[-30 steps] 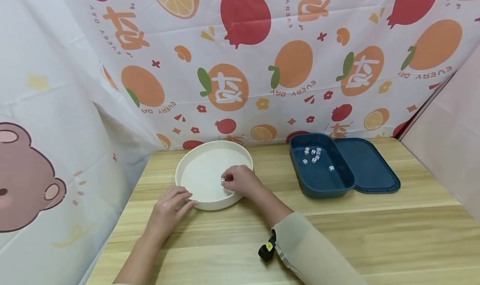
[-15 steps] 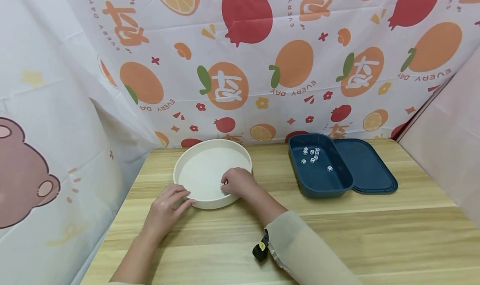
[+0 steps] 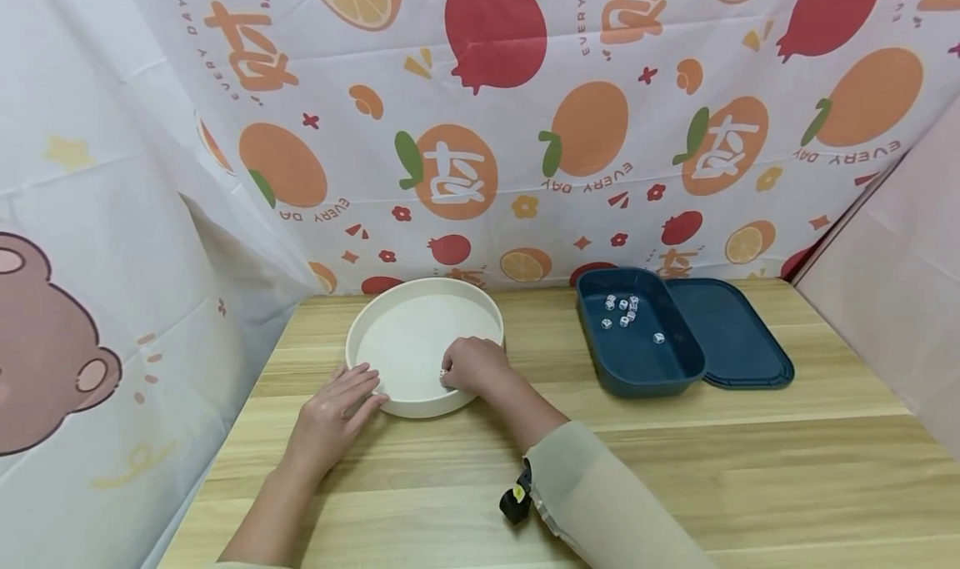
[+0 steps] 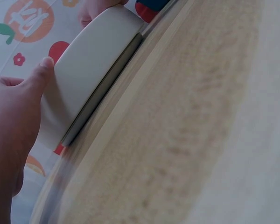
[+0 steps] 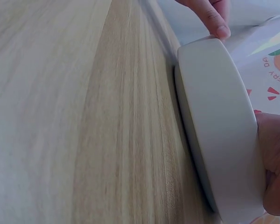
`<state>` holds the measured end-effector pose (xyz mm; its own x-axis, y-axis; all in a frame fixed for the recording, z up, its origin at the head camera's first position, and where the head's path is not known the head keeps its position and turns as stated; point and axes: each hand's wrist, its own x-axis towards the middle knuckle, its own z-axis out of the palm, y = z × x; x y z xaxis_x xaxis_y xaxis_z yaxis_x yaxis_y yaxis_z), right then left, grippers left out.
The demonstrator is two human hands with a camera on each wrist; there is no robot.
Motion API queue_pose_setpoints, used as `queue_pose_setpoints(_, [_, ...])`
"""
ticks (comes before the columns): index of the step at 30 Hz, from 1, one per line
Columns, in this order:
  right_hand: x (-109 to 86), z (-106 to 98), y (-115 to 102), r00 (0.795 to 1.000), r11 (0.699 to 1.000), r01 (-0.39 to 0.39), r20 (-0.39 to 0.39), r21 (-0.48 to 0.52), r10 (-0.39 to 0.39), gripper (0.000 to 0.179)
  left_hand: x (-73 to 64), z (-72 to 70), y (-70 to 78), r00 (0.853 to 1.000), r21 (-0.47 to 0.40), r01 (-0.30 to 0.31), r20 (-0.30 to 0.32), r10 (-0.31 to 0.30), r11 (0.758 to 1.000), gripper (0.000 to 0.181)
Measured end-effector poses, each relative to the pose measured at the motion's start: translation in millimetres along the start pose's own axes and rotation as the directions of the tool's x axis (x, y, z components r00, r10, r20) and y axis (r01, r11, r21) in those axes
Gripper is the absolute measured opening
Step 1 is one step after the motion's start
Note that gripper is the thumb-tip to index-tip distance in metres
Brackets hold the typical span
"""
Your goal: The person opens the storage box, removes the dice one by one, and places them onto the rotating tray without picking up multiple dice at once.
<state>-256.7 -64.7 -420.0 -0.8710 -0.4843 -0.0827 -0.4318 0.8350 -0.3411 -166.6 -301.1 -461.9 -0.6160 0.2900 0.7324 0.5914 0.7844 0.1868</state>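
A round cream tray (image 3: pixel 401 331) with a low wall stands on the wooden table. At its near left rim rests my left hand (image 3: pixel 330 415), fingers loosely extended; the left wrist view has the thumb (image 4: pixel 45 65) touching the rim. My right hand (image 3: pixel 477 366) reaches over the near right wall, down at the tray floor. Its fingertips pinch a small white die (image 3: pixel 443 374) with dark marks, mostly covered by the fingers. In the right wrist view the tray's wall (image 5: pixel 219 112) hides those fingertips.
Right of the tray stands a dark blue rectangular box (image 3: pixel 652 367) with several white dice (image 3: pixel 624 305) inside. Its matching blue lid (image 3: pixel 738 336) lies flat beside it. Behind the table hangs a fruit-print cloth (image 3: pixel 517 169). A black strap device (image 3: pixel 515 502) sits at the right wrist.
My right hand has lowered slightly with the die, from above the tray toward its floor near the front wall. The left hand stays at the rim.
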Motion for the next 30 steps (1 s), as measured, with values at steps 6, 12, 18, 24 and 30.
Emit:
queue_pose_setpoints(6, [-0.1,1,0,1.000,1.000,-0.004,0.007,0.006,0.004,0.006,-0.1,-0.4,0.9,1.000,0.007,0.018,0.005,-0.018,1.000,0.035])
queue_pose_setpoints(12, [-0.6,0,0,1.000,1.000,-0.003,0.001,0.016,0.003,0.006,-0.3,0.5,0.6,1.000,0.003,0.012,-0.002,-0.012,1.000,0.033])
queue_pose_setpoints(18, [-4.0,0,4,0.999,0.996,0.026,-0.048,0.086,-0.022,0.018,-1.3,1.7,1.4,1.000,0.005,0.015,-0.003,-0.015,1.000,0.034])
queue_pose_setpoints(24, [-16.8,-7,25,0.959,0.964,0.190,-0.244,0.188,-0.141,0.026,-2.1,2.5,1.7,1.000,0.013,0.015,-0.007,-0.014,1.000,0.033])
queue_pose_setpoints(30, [-42.6,-35,69,0.908,0.961,0.178,-0.412,0.213,-0.077,0.029,-1.0,1.0,0.6,1.000,0.019,0.001,-0.021,-0.001,1.000,0.035])
